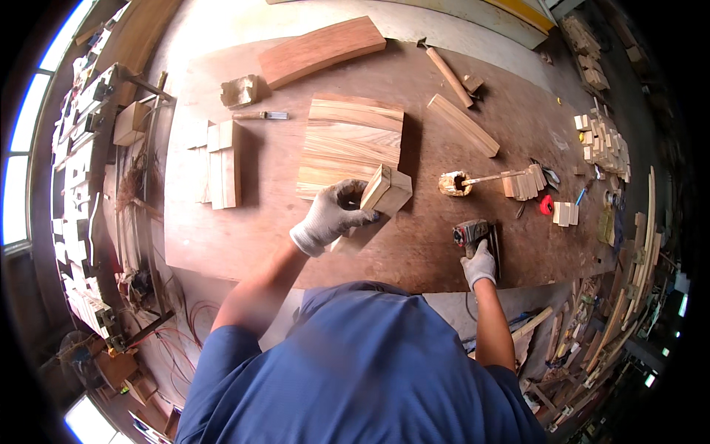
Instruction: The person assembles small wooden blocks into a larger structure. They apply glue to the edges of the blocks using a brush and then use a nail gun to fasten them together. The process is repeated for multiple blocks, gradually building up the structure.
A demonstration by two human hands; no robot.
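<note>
Head view: a worker in a blue shirt [355, 370] bends over a brown tabletop [229, 248].
Striped wood panel [351, 137]: lies mid-table.
Power tool [471, 233]: black and red, near the table's front edge, gripped by the gloved right hand [481, 266], fingers wrapped around it, tips partly hidden.
Wooden block [389, 194]: at the panel's near right corner, pinched between thumb and curled fingers of the gloved left hand [324, 218].
Small pot [452, 184]: right of the block, a stick [484, 178] leaning from it.

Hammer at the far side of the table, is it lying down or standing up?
Lying down: the hammer has its wooden handle stretched along the tabletop.
</note>
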